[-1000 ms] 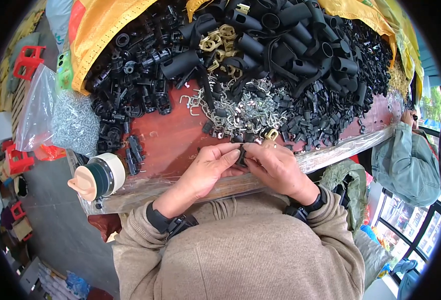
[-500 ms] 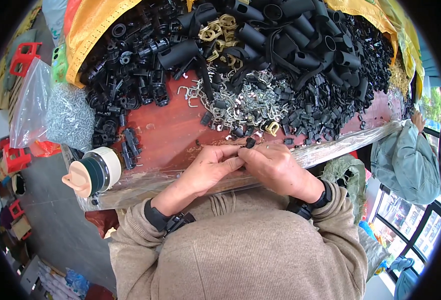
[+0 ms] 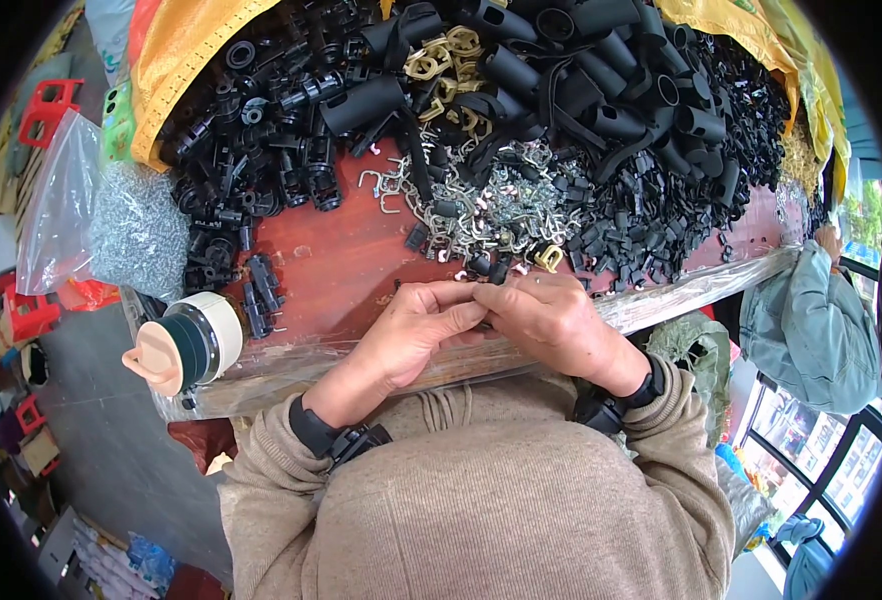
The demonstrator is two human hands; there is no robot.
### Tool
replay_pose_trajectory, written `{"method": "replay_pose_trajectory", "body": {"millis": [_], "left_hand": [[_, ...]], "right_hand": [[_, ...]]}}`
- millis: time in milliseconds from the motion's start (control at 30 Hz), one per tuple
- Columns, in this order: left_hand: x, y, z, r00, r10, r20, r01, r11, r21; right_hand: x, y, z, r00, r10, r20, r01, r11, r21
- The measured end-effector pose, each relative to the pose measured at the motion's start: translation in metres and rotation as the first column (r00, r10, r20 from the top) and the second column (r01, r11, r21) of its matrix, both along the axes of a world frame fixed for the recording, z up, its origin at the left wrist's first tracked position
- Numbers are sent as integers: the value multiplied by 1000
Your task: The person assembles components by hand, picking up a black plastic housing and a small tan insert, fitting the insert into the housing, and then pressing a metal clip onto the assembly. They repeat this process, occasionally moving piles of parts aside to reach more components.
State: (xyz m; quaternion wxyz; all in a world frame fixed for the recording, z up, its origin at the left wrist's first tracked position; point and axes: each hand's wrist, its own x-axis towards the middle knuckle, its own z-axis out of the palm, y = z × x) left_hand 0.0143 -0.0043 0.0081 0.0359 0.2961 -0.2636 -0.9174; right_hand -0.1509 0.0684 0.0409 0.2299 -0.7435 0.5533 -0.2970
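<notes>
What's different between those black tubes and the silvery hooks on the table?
The tubes are dull black, while the hooks are shiny silver. The tubes are wide and hollow; the hooks are thin and bent. Each tube is far bigger than any single hook. Both lie in jumbled heaps on the red table.

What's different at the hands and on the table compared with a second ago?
The right hand has brought its fingertips leftward, in against the left hand; the small black part that showed between them is now covered, so whether it was let go cannot be told. The camera view has shifted slightly. The bottle, gold loop and large black tubes lie as before.
</notes>
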Motion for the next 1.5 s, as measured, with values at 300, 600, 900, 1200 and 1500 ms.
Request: {"method": "replay_pose_trajectory", "body": {"millis": [300,600,900,1200,1500], "left_hand": [[1,1,-3,995,87,-43,-83,993,88],[3,1,-5,994,88,-62,-81,991,109],[2,3,-2,993,115,-14,-113,990,81],[2,4,-2,994,106,-2,-105,992,73],[2,3,-3,996,91,4,-91,993,73]], "right_hand": [[-2,13,-9,956,-168,240,201,972,-119],[-15,16,8,996,48,-73,-52,997,-60],[-5,21,1,998,4,-55,1,996,85],[-9,23,-4,994,53,92,-68,983,170],[-12,24,-16,984,86,155,-106,986,127]]}}
